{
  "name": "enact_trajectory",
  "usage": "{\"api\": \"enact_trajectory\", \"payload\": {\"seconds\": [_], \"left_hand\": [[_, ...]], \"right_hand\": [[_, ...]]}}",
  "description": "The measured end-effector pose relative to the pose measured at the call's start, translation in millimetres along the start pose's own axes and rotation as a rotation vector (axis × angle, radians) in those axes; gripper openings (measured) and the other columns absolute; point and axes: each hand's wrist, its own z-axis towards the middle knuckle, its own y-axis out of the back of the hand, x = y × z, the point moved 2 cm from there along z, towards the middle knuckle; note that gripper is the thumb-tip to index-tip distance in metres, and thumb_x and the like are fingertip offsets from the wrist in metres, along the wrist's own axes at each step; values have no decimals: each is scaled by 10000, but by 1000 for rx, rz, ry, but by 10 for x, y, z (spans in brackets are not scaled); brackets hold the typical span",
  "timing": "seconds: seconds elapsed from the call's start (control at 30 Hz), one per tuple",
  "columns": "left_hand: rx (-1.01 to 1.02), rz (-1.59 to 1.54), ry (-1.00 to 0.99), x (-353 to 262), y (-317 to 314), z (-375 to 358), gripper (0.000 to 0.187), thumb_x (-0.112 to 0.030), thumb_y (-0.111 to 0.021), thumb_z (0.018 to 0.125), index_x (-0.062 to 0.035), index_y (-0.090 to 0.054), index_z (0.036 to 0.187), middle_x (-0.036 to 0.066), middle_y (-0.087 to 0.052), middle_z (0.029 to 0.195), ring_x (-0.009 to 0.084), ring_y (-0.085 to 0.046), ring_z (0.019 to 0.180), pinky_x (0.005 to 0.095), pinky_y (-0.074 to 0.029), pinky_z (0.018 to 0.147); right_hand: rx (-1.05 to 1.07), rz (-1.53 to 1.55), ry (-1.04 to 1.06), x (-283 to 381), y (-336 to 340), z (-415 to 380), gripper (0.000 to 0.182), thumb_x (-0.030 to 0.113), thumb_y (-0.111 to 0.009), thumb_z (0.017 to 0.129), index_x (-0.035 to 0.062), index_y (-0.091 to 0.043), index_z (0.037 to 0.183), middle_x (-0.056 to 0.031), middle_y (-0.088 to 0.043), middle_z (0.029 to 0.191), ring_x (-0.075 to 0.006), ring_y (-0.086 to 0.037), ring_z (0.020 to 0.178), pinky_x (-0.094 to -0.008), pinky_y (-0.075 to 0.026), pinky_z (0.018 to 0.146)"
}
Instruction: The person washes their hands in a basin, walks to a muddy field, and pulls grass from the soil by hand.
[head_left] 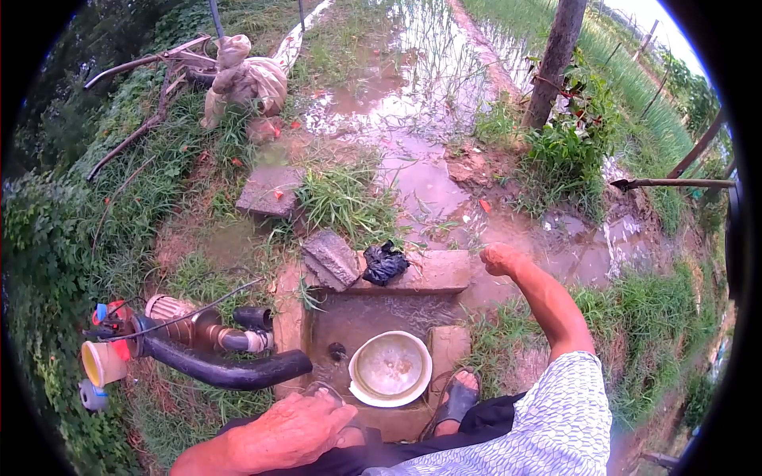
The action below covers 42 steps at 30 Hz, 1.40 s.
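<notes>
My right hand reaches forward over the muddy ground, past the right end of a concrete block. Its fingers are curled closed, and whatever they may hold is hidden. Low in front of my body is my left hand, back up over my leg, fingers loosely extended and apparently holding nothing. A white basin with a little water inside stands between my feet, at the edge of a small walled water pit. Beside the basin a small dark round object shows in the water.
A black pipe and pump lie left of the pit. A crumpled black plastic bag and a rough block sit on the far wall. A wooden post, flooded ground and grass lie beyond.
</notes>
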Motion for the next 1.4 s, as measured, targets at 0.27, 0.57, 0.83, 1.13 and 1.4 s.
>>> {"api": "enact_trajectory", "payload": {"seconds": [0.27, 0.57, 0.83, 1.13, 1.4], "left_hand": [[12, 24, 5, -7, -13, -15, 445, -204, -605, 888, 12, -492, 1261, 188, -593, 1039, 346, -605, 955, 442, -477, 763], [-55, 41, -15, -27, -7, -28, 400, -200, -606, 884, 4, -508, 1213, 176, -581, 999, 340, -600, 886, 434, -455, 720], [1, 39, 26, -36, -10, -53, 439, -219, -615, 888, -12, -495, 1256, 162, -593, 1007, 345, -610, 912, 445, -458, 766], [-25, 28, 31, -42, -28, -48, 440, -219, -621, 883, -17, -503, 1255, 159, -600, 1028, 336, -618, 933, 441, -467, 776], [-6, 53, 23, -50, -6, -49, 445, -231, -621, 888, -11, -496, 1254, 199, -602, 1123, 350, -613, 958, 446, -471, 776]], "right_hand": [[-26, 6, 6, 34, 65, -36, 124, 90, -558, 712, 50, -665, 759, -197, -673, 802, -378, -676, 790, -451, -556, 682], [-37, -36, 52, 39, 135, -58, 116, 87, -562, 697, 52, -660, 749, -194, -668, 792, -375, -671, 775, -443, -551, 679], [-33, -7, 16, 19, 141, -57, 127, 88, -567, 703, 41, -664, 769, -201, -669, 811, -382, -669, 807, -451, -550, 703], [-50, -27, 29, 26, 161, -60, 110, 103, -572, 691, 51, -652, 746, -196, -661, 770, -377, -666, 769, -452, -542, 681], [-53, -36, 37, 52, 184, -85, 110, 98, -578, 691, 53, -666, 739, -190, -671, 783, -369, -675, 778, -444, -553, 690]]}}
